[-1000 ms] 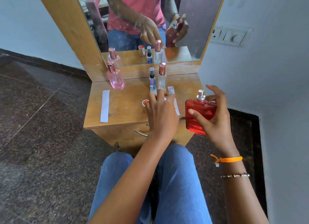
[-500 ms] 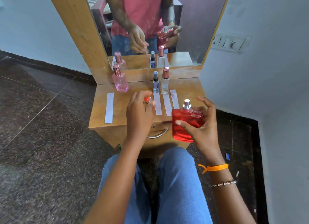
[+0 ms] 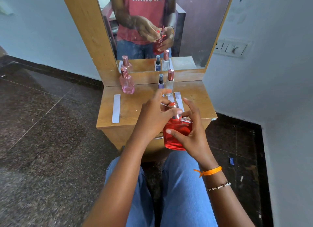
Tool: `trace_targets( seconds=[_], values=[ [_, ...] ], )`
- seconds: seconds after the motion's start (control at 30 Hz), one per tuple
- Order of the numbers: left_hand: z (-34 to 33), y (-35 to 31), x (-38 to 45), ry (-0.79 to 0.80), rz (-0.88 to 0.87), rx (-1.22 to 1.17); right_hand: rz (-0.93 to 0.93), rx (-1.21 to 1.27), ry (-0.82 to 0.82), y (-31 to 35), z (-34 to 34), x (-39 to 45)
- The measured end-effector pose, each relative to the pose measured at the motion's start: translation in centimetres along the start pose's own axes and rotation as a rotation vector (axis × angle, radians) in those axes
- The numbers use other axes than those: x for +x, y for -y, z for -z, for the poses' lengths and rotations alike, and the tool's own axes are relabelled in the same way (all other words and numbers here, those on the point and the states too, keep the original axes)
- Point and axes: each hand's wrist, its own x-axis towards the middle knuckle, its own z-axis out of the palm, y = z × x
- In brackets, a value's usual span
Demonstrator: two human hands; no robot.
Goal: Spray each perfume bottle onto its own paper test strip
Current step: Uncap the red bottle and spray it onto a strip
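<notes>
Capping red bottle (image 3: pixel 177 133): right hand (image 3: pixel 191 135) grips it, left hand (image 3: pixel 155 118) pinches cap (image 3: pixel 173 105) (other three bottles look untouched).

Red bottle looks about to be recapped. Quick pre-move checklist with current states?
1. Red bottle held securely in right hand: ok.
2. Cap gripped by left hand: ok.
3. Cap lined up over the spray nozzle: ok, just above it.
4. Cap seated: not ok, not on yet.
5. Red bottle's strip already sprayed: cannot tell.
6. Pink bottle and two small bottles upright, clear of hands: ok.
</notes>
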Motion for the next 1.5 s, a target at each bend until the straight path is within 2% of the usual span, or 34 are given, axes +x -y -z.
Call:
trace_targets(
  seconds=[0.2, 0.27, 0.37, 0.47, 0.6, 0.8, 0.9, 1.0, 1.07, 1.2, 1.3, 1.5],
  values=[
    [1.9, -1.0, 1.1, 0.311, -0.007, 0.138, -0.019, -0.007, 0.087, 0.5, -0.4, -0.4],
    [2.3, -1.0, 1.4, 0.363, 0.000, 0.135, -0.025, 0.026, 0.123, 0.6, -0.4, -0.4],
    [2.4, -0.2, 0.9, 0.328, 0.036, -0.012, -0.015, 0.084, 0.103, 1.0, -0.4, -0.2],
    [1.9, 1.6, -0.7, 0.288, 0.102, -0.203, -0.014, 0.126, 0.017, 1.3, 0.2, 0.3],
    [0.4, 3.7, -2.1, 0.427, 0.178, -0.325, 0.016, 0.106, -0.022, 1.5, 1.1, 1.2],
    [-1.8, 3.8, -2.3, 0.172, 0.083, -0.254, -0.004, 0.017, 0.058, 2.9, 2.0, 2.0],
    [-1.6, 3.8, -2.3, 0.065, 0.037, -0.131, -0.005, -0.048, -0.027, 3.8, 2.3, 2.9],
    [-1.2, 3.6, -2.2, 0.040, 0.008, -0.060, -0.041, -0.090, -0.096, 4.3, 2.6, 4.3],
    [-0.9, 3.6, -2.3, 0.060, 0.004, -0.056, -0.050, -0.089, -0.040, 4.4, 3.1, 5.2],
    [-0.4, 4.2, -2.2, 0.135, 0.018, -0.162, -0.002, -0.005, 0.234, 4.7, 4.4, 6.1],
    [-0.2, 4.5, -2.3, 0.191, 0.047, -0.291, 0.003, -0.039, 0.418, 5.1, 5.3, 6.6],
    [-0.1, 4.6, -2.8, 0.311, 0.089, -0.551, 0.000, 0.031, 0.498, 6.1, 6.2, 7.2]
  ],
)
